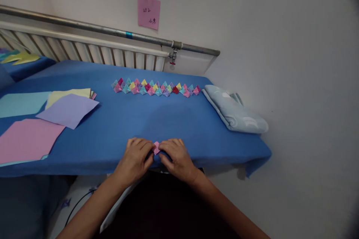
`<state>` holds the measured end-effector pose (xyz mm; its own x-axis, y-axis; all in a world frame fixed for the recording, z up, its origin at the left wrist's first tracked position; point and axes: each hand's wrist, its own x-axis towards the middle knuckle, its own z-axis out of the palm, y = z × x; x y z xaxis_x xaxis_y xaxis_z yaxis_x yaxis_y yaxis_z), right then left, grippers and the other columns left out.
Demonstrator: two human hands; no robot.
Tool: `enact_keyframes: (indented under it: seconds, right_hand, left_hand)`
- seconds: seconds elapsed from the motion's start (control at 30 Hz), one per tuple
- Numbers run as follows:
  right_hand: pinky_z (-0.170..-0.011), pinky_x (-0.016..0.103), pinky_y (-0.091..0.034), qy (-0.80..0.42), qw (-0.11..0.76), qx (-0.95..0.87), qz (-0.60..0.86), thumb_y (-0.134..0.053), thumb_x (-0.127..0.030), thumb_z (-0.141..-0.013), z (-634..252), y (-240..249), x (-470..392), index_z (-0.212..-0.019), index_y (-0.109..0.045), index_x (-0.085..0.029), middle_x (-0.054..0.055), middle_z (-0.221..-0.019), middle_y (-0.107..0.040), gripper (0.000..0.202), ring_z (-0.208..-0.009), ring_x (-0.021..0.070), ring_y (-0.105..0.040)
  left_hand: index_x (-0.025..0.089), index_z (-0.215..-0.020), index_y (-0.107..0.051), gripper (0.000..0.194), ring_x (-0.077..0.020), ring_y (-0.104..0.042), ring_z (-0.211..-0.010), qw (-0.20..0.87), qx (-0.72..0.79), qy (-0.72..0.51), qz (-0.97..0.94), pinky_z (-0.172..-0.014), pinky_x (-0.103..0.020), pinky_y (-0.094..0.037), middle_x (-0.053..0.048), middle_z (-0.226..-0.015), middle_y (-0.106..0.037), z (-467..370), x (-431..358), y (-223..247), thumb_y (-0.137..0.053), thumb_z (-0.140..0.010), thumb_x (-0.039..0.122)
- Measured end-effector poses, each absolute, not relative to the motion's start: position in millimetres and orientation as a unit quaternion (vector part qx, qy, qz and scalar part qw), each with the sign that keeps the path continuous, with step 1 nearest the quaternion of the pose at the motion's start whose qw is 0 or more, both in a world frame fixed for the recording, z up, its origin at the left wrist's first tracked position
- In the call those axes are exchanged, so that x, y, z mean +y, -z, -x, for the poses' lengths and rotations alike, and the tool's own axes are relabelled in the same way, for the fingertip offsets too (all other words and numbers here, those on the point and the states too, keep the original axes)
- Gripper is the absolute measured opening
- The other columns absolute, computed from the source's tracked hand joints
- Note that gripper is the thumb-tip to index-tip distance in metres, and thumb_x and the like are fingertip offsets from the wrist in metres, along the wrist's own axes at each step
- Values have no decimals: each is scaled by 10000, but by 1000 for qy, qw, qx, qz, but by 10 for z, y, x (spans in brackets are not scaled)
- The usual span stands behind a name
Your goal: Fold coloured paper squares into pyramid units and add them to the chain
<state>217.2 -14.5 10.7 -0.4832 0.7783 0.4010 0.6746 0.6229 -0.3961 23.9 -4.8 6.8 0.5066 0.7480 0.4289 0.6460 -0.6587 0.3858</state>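
Note:
A small folded piece of pink paper (156,148) is at the front edge of the blue-covered table (117,119), between my two hands. My left hand (137,158) has its fingertips closed on the paper's left side. On the opposite side, my right hand (178,158) pinches the paper with bent fingers. Farther back, a row of small folded paper pieces (158,88) in pink, teal, yellow, purple and red runs across the table.
Loose sheets lie at the left: purple (68,109), pink (30,140) and light blue (24,104). A folded light blue cloth (235,110) sits at the right end. Behind the table are a radiator (106,54) and a metal pipe (92,26).

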Motion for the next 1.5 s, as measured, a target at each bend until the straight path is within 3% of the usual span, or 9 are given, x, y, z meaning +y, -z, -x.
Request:
enact_keyframes:
  seconds: [0.33,0.77,1.17,1.5]
  right_hand:
    - [-789,343,-346,-76,291,-841,451,-490,-266,-939,-2135,-72,-146,-999,-613,-217,37,-1008,-693,145,-889,199,-554]
    - [-782,354,-366,-17,280,-846,453,-475,-183,-924,-2124,-1,-173,-1039,-620,-187,70,-1019,-666,185,-896,201,-535]
    - [-841,353,-391,-88,316,-791,516,-541,-192,-901,-2103,-58,-160,-839,-623,-205,46,-1023,-661,105,-941,192,-557]
    - [-834,359,-392,-113,328,-745,570,-595,-229,-869,-2043,-62,-85,-708,-601,-200,51,-1010,-669,163,-934,205,-564]
  left_hand:
    - [210,-956,-575,85,-177,-575,-846,60,367,-303,-878,-838,-368,-357,-14,-914,-688,-182,79,20,-518,-900,239]
    - [188,-914,-619,109,-175,-568,-814,-42,345,-338,-874,-851,-375,-384,-31,-875,-684,-240,66,64,-511,-902,174]
    - [216,-835,-658,228,-211,-541,-824,2,476,-290,-830,-802,-400,-334,-41,-828,-653,-333,-48,35,-472,-928,309]
    - [224,-726,-665,269,-219,-512,-791,92,550,-246,-793,-728,-370,-316,-24,-751,-608,-372,27,-73,-530,-885,393]
